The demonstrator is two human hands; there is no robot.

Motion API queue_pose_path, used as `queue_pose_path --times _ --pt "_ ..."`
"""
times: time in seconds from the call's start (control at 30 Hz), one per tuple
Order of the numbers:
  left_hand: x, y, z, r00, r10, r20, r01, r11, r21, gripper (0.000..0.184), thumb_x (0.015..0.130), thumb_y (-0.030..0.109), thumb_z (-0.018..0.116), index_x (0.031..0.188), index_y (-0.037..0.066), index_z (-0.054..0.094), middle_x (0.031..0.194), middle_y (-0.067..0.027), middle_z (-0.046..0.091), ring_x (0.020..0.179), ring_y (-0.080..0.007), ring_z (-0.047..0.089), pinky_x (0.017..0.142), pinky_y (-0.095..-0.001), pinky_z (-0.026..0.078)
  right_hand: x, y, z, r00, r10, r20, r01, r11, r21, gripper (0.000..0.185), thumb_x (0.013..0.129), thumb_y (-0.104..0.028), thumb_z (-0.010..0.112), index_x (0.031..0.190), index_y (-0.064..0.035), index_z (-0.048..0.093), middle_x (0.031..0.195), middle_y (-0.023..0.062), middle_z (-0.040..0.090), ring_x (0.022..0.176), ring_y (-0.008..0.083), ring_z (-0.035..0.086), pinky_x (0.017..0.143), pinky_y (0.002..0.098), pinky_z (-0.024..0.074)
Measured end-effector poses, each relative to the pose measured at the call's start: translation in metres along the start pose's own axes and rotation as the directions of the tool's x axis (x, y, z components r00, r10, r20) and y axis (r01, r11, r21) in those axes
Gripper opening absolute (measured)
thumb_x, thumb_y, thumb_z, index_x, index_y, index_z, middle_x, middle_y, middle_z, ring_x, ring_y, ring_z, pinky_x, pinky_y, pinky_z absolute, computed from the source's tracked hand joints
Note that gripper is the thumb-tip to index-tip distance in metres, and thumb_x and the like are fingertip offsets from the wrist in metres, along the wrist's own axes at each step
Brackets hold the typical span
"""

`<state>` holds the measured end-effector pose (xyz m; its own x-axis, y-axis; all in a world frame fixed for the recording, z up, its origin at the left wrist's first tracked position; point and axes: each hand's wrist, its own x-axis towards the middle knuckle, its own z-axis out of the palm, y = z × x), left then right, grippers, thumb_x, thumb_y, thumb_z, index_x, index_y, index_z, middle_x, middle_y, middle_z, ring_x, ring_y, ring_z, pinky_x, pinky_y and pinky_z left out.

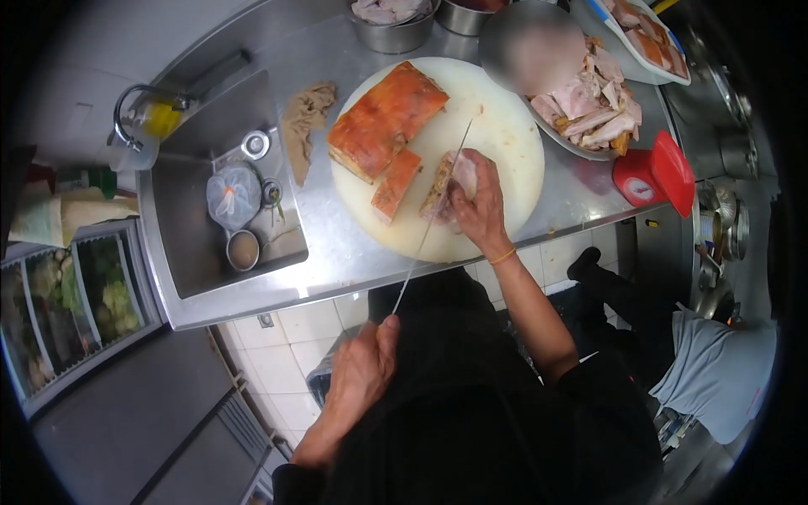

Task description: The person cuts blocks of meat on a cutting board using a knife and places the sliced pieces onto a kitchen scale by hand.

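My left hand point(364, 364) is closed around the handle of a long thin knife point(421, 246), below the counter's front edge. Its blade slants up across the round white cutting board point(518, 164). My right hand point(478, 200) is closed on a chunk of pale cooked meat point(439, 178), pressing it to the board. The blade lies over this chunk, beside my fingers; how deep it sits I cannot tell. To the left, a large slab of roast pork point(385, 122) with orange-brown skin rests on the board. A narrower cut strip of pork point(396, 185) lies below it.
A sink point(290, 244) with a knotted plastic bag point(234, 195) is at left, a brown cloth point(305, 122) beside it. Metal pots point(391, 35), a heaped tray of meat pieces point(602, 118) and a red scale point(640, 181) surround the board. Another person point(715, 362) is at right.
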<state>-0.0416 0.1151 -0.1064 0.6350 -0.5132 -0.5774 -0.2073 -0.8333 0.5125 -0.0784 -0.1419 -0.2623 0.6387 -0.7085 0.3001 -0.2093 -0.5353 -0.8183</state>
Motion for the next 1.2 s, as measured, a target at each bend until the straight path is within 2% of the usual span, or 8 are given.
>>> queue_pose_path --times 0.17,0.47,0.57,0.67,0.77,0.97,1.07,1.2 --pt "-0.002 0.006 0.000 1.000 -0.021 0.010 0.021 1.000 -0.006 0.045 0.104 0.036 0.049 0.084 -0.003 0.059 0.072 -0.0341 0.061 0.074 -0.0563 0.060 0.067 -0.0607 0.047 0.000 0.001 -0.001 0.999 -0.032 0.005 0.032 0.999 0.006 0.053 0.084 -0.007 0.065 0.134 0.0005 0.047 0.124 0.0253 0.052 0.114 0.0447 0.051 0.099 0.0480 0.0420" --pt "-0.014 0.005 -0.006 0.994 -0.089 0.057 0.082 0.990 0.111 0.051 0.105 0.040 0.045 0.085 -0.004 0.060 0.074 -0.0338 0.062 0.073 -0.0553 0.061 0.069 -0.0612 0.047 0.000 0.002 -0.003 1.000 -0.021 0.011 0.021 1.000 0.009 0.054 0.085 -0.012 0.067 0.133 0.0002 0.047 0.123 0.0255 0.052 0.113 0.0446 0.051 0.098 0.0483 0.0420" --pt "-0.009 0.013 -0.005 0.997 -0.074 0.028 0.071 0.994 0.081 0.051 0.105 0.039 0.045 0.084 -0.004 0.061 0.072 -0.0335 0.062 0.073 -0.0557 0.061 0.070 -0.0612 0.047 0.000 0.002 -0.002 0.999 -0.035 0.000 0.035 0.999 0.034 0.054 0.085 -0.014 0.068 0.132 0.0000 0.047 0.121 0.0248 0.053 0.111 0.0440 0.052 0.097 0.0484 0.0425" --pt "0.006 0.015 0.002 1.000 -0.025 0.003 0.025 0.995 0.098 0.052 0.105 0.039 0.045 0.082 -0.004 0.061 0.071 -0.0340 0.062 0.073 -0.0560 0.061 0.070 -0.0611 0.048 0.000 -0.001 -0.005 0.998 0.024 0.061 -0.028 0.998 0.063 0.056 0.086 -0.020 0.063 0.134 0.0028 0.046 0.124 0.0219 0.052 0.117 0.0387 0.051 0.104 0.0427 0.0393" --pt "0.023 0.020 0.007 1.000 -0.008 -0.021 0.010 0.995 0.097 0.053 0.105 0.039 0.045 0.078 -0.005 0.061 0.070 -0.0346 0.062 0.074 -0.0561 0.061 0.070 -0.0611 0.049 0.000 -0.003 -0.006 0.996 0.044 0.073 -0.050 0.995 0.081 0.058 0.086 -0.023 0.064 0.134 0.0029 0.045 0.124 0.0214 0.052 0.117 0.0379 0.052 0.103 0.0423 0.0394" --pt "0.071 0.032 0.027 0.990 0.121 -0.072 -0.117 0.992 0.054 0.056 0.104 0.039 0.046 0.073 -0.005 0.061 0.069 -0.0359 0.061 0.072 -0.0561 0.061 0.068 -0.0610 0.049 -0.002 0.003 -0.005 0.997 0.043 0.059 -0.049 0.994 0.098 0.061 0.086 -0.029 0.066 0.134 0.0026 0.046 0.125 0.0213 0.052 0.117 0.0376 0.052 0.103 0.0426 0.0399" --pt "0.095 0.034 0.039 0.972 0.208 -0.109 -0.206 0.978 0.031 0.057 0.103 0.040 0.047 0.072 -0.006 0.061 0.069 -0.0362 0.061 0.072 -0.0555 0.062 0.069 -0.0603 0.050 -0.001 -0.001 -0.005 0.994 0.085 0.073 -0.091 0.992 0.090 0.060 0.085 -0.026 0.067 0.134 0.0019 0.046 0.123 0.0208 0.053 0.116 0.0372 0.053 0.102 0.0428 0.0409" --pt "0.121 0.048 0.049 0.968 0.186 -0.170 -0.182 0.983 0.037 0.062 0.105 0.039 0.044 0.069 -0.009 0.061 0.068 -0.0380 0.057 0.073 -0.0566 0.060 0.066 -0.0587 0.047 -0.001 0.003 -0.002 0.997 0.068 0.034 -0.070 0.995 0.071 0.059 0.082 -0.024 0.071 0.130 0.0004 0.047 0.118 0.0229 0.054 0.110 0.0417 0.052 0.095 0.0481 0.0430"
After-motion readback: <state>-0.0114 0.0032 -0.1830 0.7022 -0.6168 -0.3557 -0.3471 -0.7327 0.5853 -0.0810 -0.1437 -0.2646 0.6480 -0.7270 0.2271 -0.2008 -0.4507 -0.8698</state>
